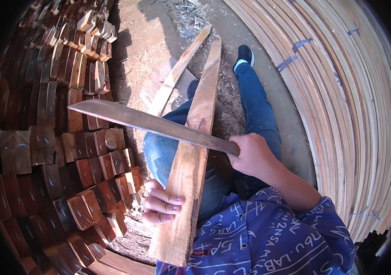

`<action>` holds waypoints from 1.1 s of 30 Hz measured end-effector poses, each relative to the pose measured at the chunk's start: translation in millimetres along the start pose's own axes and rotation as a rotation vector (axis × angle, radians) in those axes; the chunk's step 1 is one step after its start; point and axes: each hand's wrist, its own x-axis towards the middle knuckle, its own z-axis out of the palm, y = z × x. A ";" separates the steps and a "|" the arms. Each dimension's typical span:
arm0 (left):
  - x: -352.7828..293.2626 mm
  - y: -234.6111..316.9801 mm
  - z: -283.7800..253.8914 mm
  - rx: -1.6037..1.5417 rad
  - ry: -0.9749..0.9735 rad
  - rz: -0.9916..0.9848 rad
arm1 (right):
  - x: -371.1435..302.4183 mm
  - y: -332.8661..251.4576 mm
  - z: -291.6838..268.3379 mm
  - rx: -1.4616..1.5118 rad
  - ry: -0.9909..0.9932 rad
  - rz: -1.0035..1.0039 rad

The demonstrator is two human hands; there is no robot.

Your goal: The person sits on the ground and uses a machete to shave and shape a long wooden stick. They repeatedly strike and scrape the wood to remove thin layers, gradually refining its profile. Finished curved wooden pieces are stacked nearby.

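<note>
Lying lengthwise over the person's lap, the long wooden plank (pixel 191 156) is running from the near edge by the shirt out toward the dirt ground (pixel 136 50), its far end reaching past the knee. The left hand (pixel 159 204) is gripping the plank's left edge low down, its fingers (pixel 168 201) wrapping over the top face and holding it steady. The right hand (pixel 252 153) is closing its fingers tightly around the handle of a machete (pixel 149 121), whose long dark blade is crossing above the plank and pointing out to the left. The blade is sitting over the plank's middle part; whether it is touching the wood cannot be told.

A second, thinner plank (pixel 181 68) is lying on the ground just beside the first, angling the same way. The person is wearing blue jeans (pixel 255 105), a dark shoe (pixel 244 55) and a blue patterned shirt (pixel 268 238). Stacked reddish wood blocks (pixel 67 174) are filling the left side, and bundled pale wooden strips (pixel 351 114) are curving down the right side.
</note>
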 end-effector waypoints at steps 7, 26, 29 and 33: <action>0.9 0.7 -6.4 -0.049 -0.007 -0.025 | 47.5 74.5 -0.8 -0.101 0.135 0.341; 12.9 13.2 19.1 0.078 0.286 -0.099 | 28.9 29.1 28.5 0.055 0.179 -0.138; 17.7 11.7 20.6 0.129 0.249 -0.105 | 27.9 22.0 23.6 0.025 0.128 -0.088; 9.5 13.3 10.5 0.133 0.332 -0.132 | 20.8 1.6 23.6 0.101 0.137 -0.138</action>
